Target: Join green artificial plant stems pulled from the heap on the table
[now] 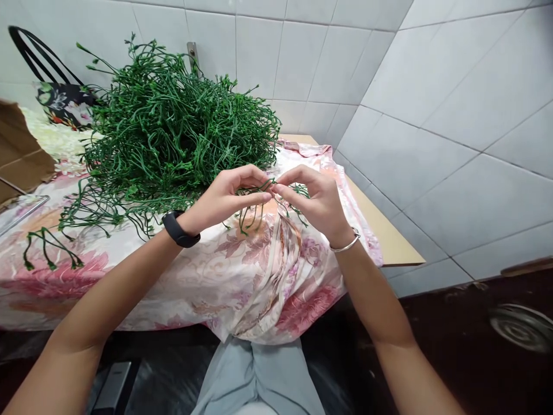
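My left hand [227, 196], with a black band on its wrist, pinches a thin green artificial stem piece [247, 222] whose branches hang below the fingers. Fingertip to fingertip with it, my right hand [317, 202] is closed in a pinch on the same stem piece; a bracelet circles that wrist. Where the fingertips meet, the exact grip is partly hidden. Behind both hands rises a big tangled heap of green artificial stems [185, 124] with small budded tips. One separate branched stem [50, 248] lies at the left on the flowered cloth [190, 282].
A brown cardboard box [21, 150] stands at the left edge, beside pale artificial flowers [56, 138]. Behind them is a black floral bag [67, 104]. White tiled walls [453, 104] close off the back and right. A bare board corner [389, 242] sticks out at the right.
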Tool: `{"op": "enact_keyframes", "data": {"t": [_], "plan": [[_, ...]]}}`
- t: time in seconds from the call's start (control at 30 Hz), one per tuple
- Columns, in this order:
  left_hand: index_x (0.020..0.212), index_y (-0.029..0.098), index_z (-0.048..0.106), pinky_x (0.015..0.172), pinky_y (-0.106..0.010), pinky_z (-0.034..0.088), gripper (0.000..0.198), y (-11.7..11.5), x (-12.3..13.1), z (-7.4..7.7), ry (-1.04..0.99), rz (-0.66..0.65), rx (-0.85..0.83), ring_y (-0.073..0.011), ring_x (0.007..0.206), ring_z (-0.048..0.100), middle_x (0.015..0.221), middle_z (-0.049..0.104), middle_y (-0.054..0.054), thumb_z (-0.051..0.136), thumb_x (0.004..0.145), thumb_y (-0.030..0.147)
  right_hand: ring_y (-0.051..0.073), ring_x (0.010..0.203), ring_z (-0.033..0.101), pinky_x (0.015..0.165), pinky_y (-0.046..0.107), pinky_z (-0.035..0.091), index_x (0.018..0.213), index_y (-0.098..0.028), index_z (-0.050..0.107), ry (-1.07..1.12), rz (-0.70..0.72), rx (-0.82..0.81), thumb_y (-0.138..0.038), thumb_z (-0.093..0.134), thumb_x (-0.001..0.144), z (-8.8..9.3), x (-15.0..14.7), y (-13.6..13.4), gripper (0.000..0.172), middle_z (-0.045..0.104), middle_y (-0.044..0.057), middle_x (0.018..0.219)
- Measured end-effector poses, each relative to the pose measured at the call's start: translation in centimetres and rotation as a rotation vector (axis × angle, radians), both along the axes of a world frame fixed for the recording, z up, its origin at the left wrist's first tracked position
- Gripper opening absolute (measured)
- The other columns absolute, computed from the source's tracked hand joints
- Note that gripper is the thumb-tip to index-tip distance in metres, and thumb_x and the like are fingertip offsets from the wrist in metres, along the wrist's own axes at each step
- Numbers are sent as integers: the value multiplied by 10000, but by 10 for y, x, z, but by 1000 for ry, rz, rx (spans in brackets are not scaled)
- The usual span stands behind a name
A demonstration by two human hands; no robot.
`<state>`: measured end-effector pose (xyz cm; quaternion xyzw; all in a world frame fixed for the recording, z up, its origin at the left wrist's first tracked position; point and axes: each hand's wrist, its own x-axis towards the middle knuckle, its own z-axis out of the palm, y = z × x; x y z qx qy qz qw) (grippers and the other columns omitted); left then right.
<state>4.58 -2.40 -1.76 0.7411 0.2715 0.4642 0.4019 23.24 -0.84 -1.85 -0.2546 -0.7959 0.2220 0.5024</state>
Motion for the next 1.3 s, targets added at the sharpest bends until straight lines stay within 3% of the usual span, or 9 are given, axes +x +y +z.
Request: {"op": "enact_keyframes", "data": {"t": [0.3, 0.57, 0.8, 0.97, 1.1, 1.3], "plan": [[925, 145, 632, 825, -290, 481, 221, -1, -3, 3, 76, 173, 102, -154, 917, 590, 968, 637, -67, 625, 766, 298, 139, 912, 593, 846, 318, 490, 778, -188, 550, 95, 80, -137, -301, 621, 777, 0, 2, 2, 134, 619, 28, 913], [859, 151, 617, 739, -249, 465, 121, -1, -5, 5, 123, 115, 61, -114, 808, 573, 852, 628, -20, 527, 781, 170, 127, 820, 628, 800, 310, 512, 768, -181, 519, 159, 196, -300, -297, 633, 769, 1, 1, 1, 163, 632, 12, 850], [824, 161, 580, 703, -250, 458, 248, -1, -3, 5, 113, 42, -56, -119, 761, 577, 777, 616, -12, 428, 677, 30, 121, 747, 607, 724, 282, 529, 781, -167, 576, 54, 212, -331, -308, 689, 719, 1, -1, -2, 191, 617, 13, 782], [748, 161, 591, 658, -254, 416, 181, 1, -5, 4, 128, 43, -12, -115, 685, 510, 696, 555, -4, 418, 727, 113, 113, 706, 608, 689, 266, 533, 774, -168, 594, 42, 234, -320, -284, 702, 707, 1, -1, -4, 172, 615, 8, 762], [770, 150, 582, 651, -253, 419, 167, -1, -3, 5, 190, 84, 14, -116, 704, 519, 748, 573, -15, 586, 764, 317, 102, 675, 590, 649, 250, 535, 775, -167, 597, 53, 212, -305, -299, 699, 708, 1, -1, -4, 180, 604, 4, 747], [813, 131, 603, 697, -236, 430, 207, -1, -4, 6, 203, 58, 32, -105, 752, 543, 788, 597, -26, 603, 788, 336, 107, 735, 601, 691, 261, 538, 863, -162, 643, 64, 206, -309, -276, 653, 755, 1, 0, -4, 158, 635, 26, 837]]}}
